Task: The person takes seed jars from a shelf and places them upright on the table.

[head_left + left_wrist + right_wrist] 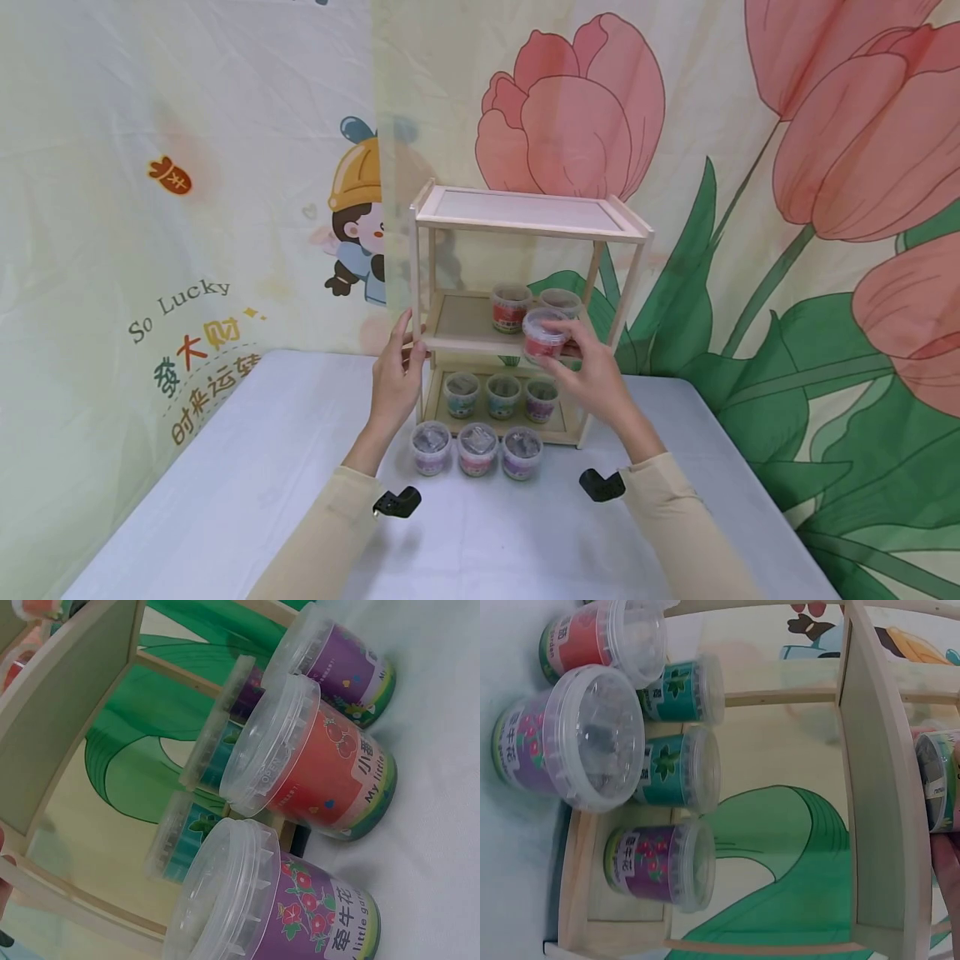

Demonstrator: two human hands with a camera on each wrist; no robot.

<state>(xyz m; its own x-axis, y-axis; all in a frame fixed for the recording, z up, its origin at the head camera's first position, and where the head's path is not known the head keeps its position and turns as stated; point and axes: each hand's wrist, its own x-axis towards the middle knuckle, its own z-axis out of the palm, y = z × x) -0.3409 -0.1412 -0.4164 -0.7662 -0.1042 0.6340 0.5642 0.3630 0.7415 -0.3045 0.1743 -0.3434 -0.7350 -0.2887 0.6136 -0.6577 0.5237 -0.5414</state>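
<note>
My right hand point(596, 379) pinches a small plastic cup with a clear lid and a red label point(543, 335) in front of the middle board of a wooden shelf rack point(525, 225). In the right wrist view, that cup point(941, 780) shows at the right edge with fingers beneath it. My left hand point(397, 375) grips the rack's left post at the middle board's height. Another red-labelled cup point(510, 310) stands on that board, beside a clear-lidded cup point(560, 302) partly hidden behind the held one.
On the bottom board stand two teal-labelled cups point(461, 395) point(503, 397) and a purple one point(541, 400). Before the rack, a row on the white tablecloth point(480, 542) has a red-labelled cup point(330, 772) between two purple ones point(315, 907) point(349, 667). A printed curtain point(262, 167) hangs behind.
</note>
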